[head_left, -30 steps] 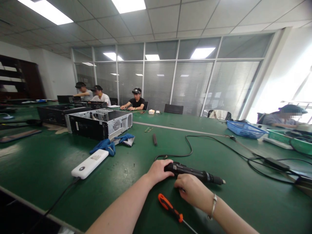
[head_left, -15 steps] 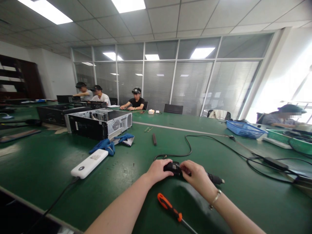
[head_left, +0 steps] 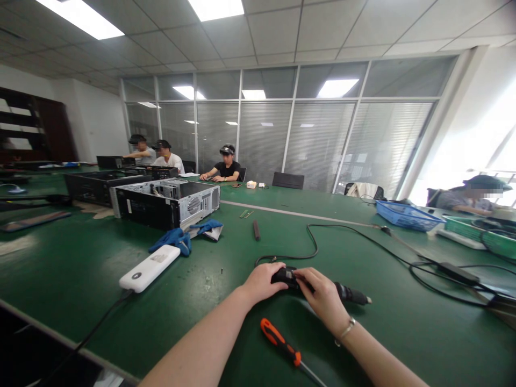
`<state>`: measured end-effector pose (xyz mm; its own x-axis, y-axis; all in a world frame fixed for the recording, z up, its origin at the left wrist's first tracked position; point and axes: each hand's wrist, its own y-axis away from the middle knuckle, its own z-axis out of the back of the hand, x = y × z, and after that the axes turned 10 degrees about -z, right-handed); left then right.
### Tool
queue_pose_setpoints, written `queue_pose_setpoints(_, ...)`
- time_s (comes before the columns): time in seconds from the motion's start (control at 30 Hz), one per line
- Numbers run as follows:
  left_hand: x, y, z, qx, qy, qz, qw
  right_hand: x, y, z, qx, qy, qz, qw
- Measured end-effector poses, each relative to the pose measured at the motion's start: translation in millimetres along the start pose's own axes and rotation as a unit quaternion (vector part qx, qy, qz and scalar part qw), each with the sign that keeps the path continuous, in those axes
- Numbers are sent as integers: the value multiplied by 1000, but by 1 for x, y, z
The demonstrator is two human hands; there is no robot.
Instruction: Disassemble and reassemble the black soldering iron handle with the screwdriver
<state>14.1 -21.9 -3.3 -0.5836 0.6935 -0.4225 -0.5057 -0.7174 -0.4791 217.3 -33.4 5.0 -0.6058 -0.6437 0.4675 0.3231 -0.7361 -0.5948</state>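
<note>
A black corded power tool with a narrow metal tip lies sideways on the green table, its tip to the right. My left hand is closed around its left end, thumb in front. At the middle of the tool's body, the fingers of my right hand are pinched together and touch it from above. Whether a small part is between those fingertips is hidden. Nearer to me, below both hands, lies a screwdriver with an orange and black handle, its shaft pointing down to the right.
A white power bank with a cable, blue gloves and an open computer case are on the left. Ahead lie a brown bar and a black cable. Blue and green baskets stand right. Several people sit around.
My right hand has shifted slightly left along the tool, and its fingers have straightened a little. My left hand and the tool keep their place. The view has tilted slightly.
</note>
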Motion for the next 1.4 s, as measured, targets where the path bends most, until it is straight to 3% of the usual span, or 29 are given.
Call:
queue_pose_setpoints(0.47, 4, -1, -6, -10, -19, 3, 1000, -6, -4, -13, -3, 64, 134, 989)
queue_pose_setpoints(0.73, 2, 0, -2, -8, -10, 1, 1000, -12, -1, -8, -15, 75, 132, 988)
queue_pose_setpoints(0.87, 2, 0, -1, -9, -4, -7, 1000, 4, 1, -1, -19, 20, 76, 997)
queue_pose_setpoints(0.93, 2, 0, -1, -9, 0, -11, 1000, 23, 5, 1, 36, -4, 15, 999)
queue_pose_setpoints(1.0, 2, 0, -1, -8, 3, -13, 1000, 45, 10, 1, 156, -12, -42, 987)
queue_pose_setpoints(1.1, 2, -1, -1, -9, 0, -12, 1000, 73, 20, 0, 267, 20, -59, 962)
queue_pose_setpoints(1.27, 0, -2, 1, -3, -9, -11, 1000, 88, 24, 4, 298, 38, -59, 952)
queue_pose_setpoints(1.4, -4, -2, 3, -6, -10, -13, 1000, 86, 14, 12, 283, -42, -79, 955)
